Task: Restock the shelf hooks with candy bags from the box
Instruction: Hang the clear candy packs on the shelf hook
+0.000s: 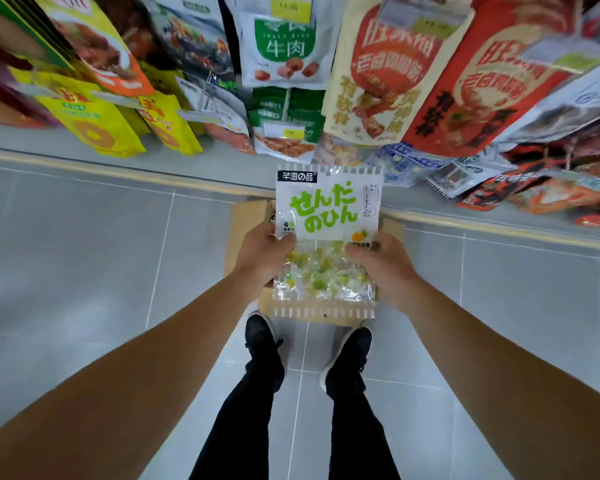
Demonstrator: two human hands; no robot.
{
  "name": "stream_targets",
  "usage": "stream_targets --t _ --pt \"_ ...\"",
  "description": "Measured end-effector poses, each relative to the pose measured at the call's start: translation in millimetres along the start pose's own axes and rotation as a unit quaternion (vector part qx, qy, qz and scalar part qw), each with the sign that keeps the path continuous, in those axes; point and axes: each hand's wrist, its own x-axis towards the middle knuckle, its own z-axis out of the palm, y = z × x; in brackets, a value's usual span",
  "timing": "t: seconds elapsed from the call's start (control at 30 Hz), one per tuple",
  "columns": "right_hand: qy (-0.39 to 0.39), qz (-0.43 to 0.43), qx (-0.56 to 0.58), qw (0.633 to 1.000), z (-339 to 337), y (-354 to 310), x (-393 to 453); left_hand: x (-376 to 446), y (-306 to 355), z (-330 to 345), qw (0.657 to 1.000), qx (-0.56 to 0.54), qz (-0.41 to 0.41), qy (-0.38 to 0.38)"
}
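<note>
A white candy bag (328,216) with green lettering and a clear lower half full of green and yellow sweets is held flat in front of me, above the cardboard box (246,220) on the floor. My left hand (265,256) grips its left edge, thumb on top. Gripping the right edge is my right hand (383,263). The bag hides most of the box's inside. Shelf hooks carrying hanging snack bags (284,46) fill the top of the view; the hooks themselves are mostly hidden by bags.
Yellow bags (94,123) hang at the left, red and cream bags (388,74) at the right, blue and white bags (406,161) lower right. A grey shelf base ledge (118,168) runs across. My feet (309,351) stand on the tiled floor behind the box.
</note>
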Motion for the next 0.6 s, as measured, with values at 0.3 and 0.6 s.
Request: stream_targets --t 0.3,0.6 --pt "0.046 -0.065 0.07 0.994 -71.9 -58.9 -171.7 -155.5 93.7 -27.8 0.995 -0.04 0.086 -0.035" --pt "0.097 -0.163 0.123 0.974 -179.6 -16.5 -300.0 -300.2 139.7 35.3 0.971 -0.042 0.217 -0.091"
